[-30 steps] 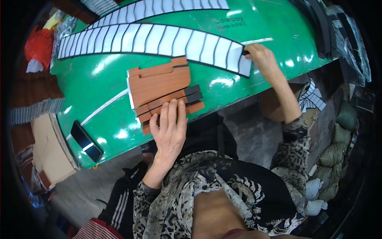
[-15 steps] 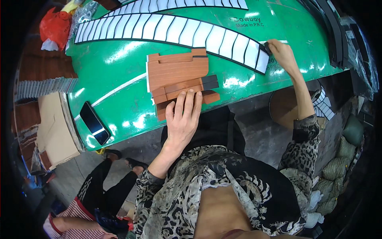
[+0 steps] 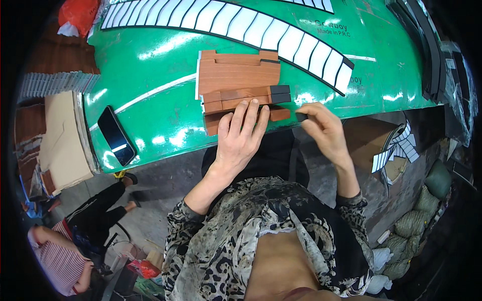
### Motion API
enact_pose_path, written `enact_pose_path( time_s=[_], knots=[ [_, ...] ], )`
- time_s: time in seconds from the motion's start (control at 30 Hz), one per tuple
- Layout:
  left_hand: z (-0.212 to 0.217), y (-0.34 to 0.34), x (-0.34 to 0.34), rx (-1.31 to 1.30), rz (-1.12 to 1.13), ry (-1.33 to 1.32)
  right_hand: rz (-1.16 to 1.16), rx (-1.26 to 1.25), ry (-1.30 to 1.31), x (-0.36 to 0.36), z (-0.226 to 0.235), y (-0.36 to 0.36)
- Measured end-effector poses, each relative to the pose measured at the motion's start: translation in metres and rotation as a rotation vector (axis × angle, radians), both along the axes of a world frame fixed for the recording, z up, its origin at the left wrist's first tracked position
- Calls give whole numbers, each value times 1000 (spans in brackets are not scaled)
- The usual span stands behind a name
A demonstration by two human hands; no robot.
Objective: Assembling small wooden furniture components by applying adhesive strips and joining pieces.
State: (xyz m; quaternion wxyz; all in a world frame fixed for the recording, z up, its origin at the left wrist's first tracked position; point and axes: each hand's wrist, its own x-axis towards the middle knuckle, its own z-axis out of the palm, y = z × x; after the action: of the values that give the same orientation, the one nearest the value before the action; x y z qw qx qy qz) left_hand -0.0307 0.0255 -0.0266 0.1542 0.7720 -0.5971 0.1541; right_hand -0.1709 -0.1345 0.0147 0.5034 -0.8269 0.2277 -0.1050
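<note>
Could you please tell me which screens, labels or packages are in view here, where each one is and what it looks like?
Phone: flat on the green table, left of the left hand; a dark rectangular screen with a pale glare.
Printed marks: dark lettering on the table's far right, by the white segmented strip.
Cardboard sheets: tan, stacked off the table's left end.
Sacks: olive-green, piled at lower right.

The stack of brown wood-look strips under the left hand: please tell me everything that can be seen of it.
The stack of brown wood-look strips lies flat near the front edge of the glossy green table. It consists of several long rectangular pieces with a wood-grain surface, laid in uneven, stepped layers. Two front strips end in small black blocks on the right. The left hand rests on its near edge, fingers spread. The right hand holds a small black piece just beside it.
</note>
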Motion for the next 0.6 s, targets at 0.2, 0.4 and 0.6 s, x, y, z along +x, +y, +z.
enact_pose_path(
  time_s=[0.2,0.4,0.6],
  knots=[
    [-1,-2,0,-25,-5,14,-26,-574,-154,17,-16,19],
    [0,-2,1,-30,0,18,-42,-673,-138,23,-14,21],
    [1,-3,0,-21,3,15,-28,-693,-133,24,-16,19]
  ],
)
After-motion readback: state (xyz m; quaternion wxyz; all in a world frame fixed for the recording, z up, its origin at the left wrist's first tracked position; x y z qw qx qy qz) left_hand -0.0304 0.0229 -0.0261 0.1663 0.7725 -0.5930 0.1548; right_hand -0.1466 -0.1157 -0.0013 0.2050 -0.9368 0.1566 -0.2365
